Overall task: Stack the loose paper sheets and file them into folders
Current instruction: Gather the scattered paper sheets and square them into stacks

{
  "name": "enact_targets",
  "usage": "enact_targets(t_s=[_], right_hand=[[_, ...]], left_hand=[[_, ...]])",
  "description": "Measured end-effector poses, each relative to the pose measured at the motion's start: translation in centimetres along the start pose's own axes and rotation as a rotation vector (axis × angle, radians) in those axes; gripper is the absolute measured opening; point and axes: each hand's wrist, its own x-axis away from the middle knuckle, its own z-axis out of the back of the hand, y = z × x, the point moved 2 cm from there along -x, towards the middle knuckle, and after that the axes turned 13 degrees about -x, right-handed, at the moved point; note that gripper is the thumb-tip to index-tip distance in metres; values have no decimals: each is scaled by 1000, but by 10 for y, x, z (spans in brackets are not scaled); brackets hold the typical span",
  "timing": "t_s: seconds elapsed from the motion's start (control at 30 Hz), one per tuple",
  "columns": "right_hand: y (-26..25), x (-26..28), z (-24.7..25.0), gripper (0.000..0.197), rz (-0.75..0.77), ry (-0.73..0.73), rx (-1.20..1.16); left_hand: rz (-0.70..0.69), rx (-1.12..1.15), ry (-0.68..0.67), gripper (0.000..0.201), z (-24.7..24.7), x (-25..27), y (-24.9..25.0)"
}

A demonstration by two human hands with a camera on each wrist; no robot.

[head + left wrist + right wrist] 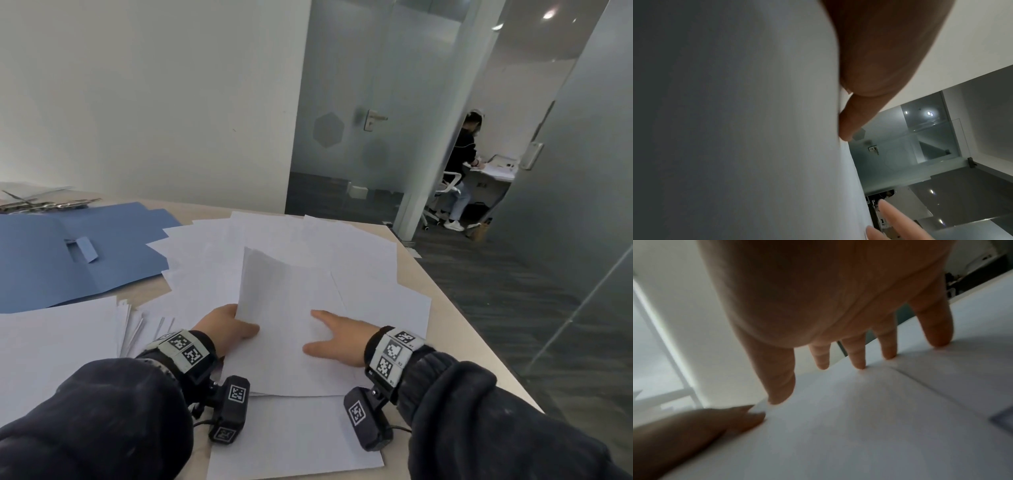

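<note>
You are pinching the left edge of a white paper sheet [287, 308] with your left hand [226, 329], thumb on top and fingers underneath, its far end curling up. Your right hand [337, 337] is pressing it with spread, straight fingers [858, 360] over loose sheets [359, 246] fanned across the table [455, 329]. An open blue folder [68, 253] is lying far left.

wall [154, 85] white | glass door [342, 120] frosted, handle [373, 119] | seated person [462, 154] at desk [493, 174] beyond
</note>
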Motion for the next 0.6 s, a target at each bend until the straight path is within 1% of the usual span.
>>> enact_targets(t_s=[0.07, 0.13, 0.17, 0.23, 0.3, 0.37, 0.43, 0.5, 0.53, 0.6], right_hand=[[16, -1, 16, 91, -38, 91, -92], [43, -2, 34, 88, -163, 212, -82], [59, -1, 41, 90, -244, 251, -68], [89, 1, 50, 99, -368, 276, -51], [113, 2, 54, 110, -431, 266, -47], [123, 2, 53, 113, -440, 257, -40], [122, 2, 51, 113, -419, 229, -38], [118, 2, 50, 118, -399, 206, -24], [116, 2, 49, 118, -390, 203, -14], [115, 3, 48, 111, -378, 190, 0]], left_hand=[[-3, -18, 3, 28, 1, -2, -2], [-13, -19, 5, 29, 1, -2, -2], [-16, -9, 5, 29, 1, -3, -2], [-20, 9, -5, 31, 2, -4, -4], [-24, 25, -21, 33, 2, -7, -7], [-20, 57, -42, 32, 1, -10, -9], [-18, 72, -58, 29, 1, -12, -10], [-17, 84, -61, 27, 1, -14, -10], [-14, 94, -61, 26, 1, -15, -11], [-10, 119, -65, 27, 2, -16, -13]])
